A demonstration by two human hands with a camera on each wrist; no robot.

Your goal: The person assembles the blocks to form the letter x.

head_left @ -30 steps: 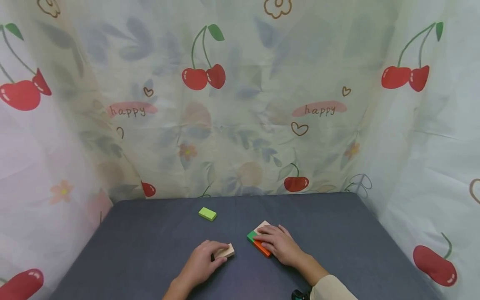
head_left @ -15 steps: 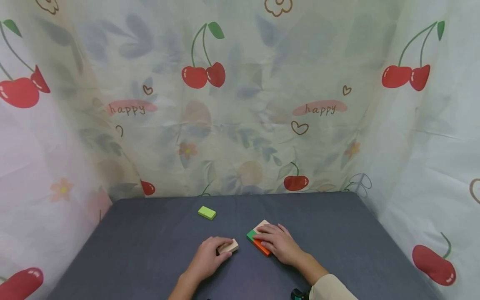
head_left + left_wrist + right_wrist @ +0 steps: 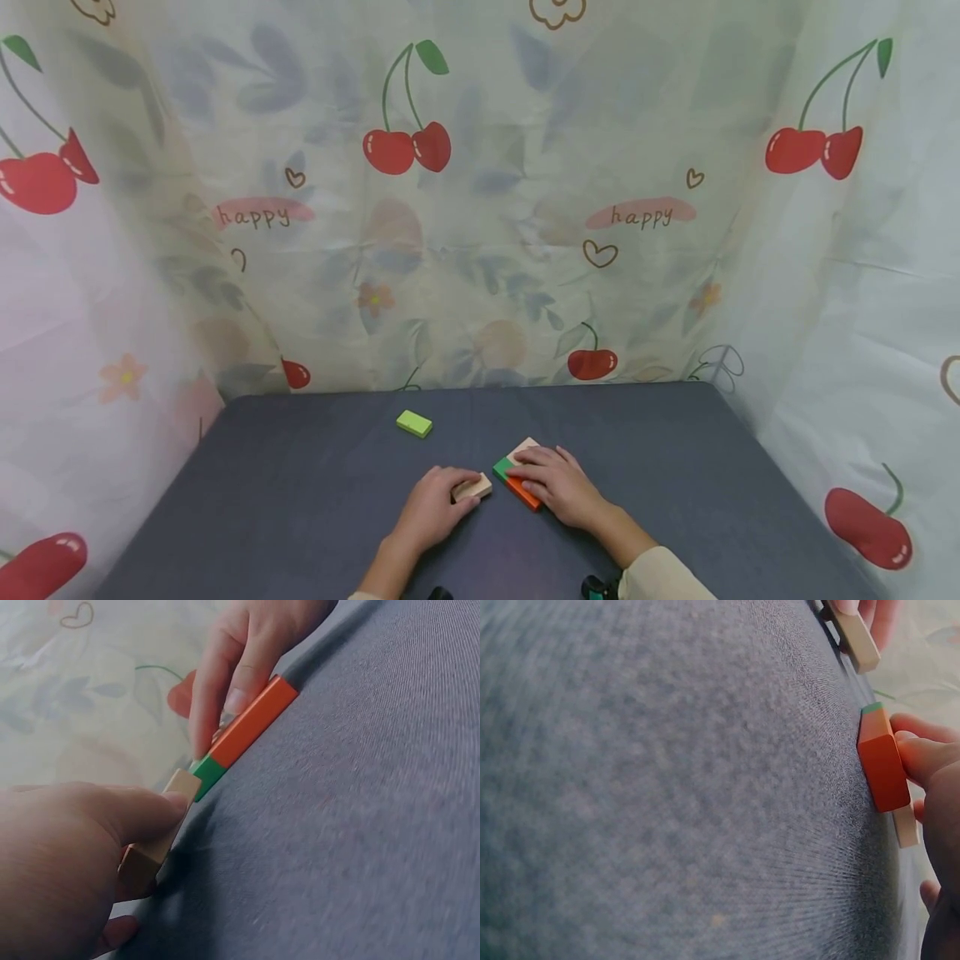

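Observation:
A pale wooden block (image 3: 480, 486) sits between the thumb and fingers of my left hand (image 3: 431, 512), left of the other blocks. The left wrist view shows the thumb along one side of this wooden block (image 3: 154, 851). My right hand (image 3: 567, 492) rests with outstretched fingers over a close group on the table: a green block (image 3: 502, 469), an orange block (image 3: 525, 495) and another pale wooden block (image 3: 528, 444). In the right wrist view, the thumb touches the upper face of the orange block (image 3: 885, 769). The fingers partly cover the group.
A lime-green block (image 3: 415, 423) lies toward the back of the dark grey table (image 3: 315, 483). Behind the table and along both sides hangs a curtain (image 3: 480, 275) printed with cherries. Part of a black wrist device (image 3: 597, 587) shows by the right sleeve.
My left hand has moved right and slightly away from me with the wooden block, closer to the green block. My right hand and the blocks beneath it have stayed put.

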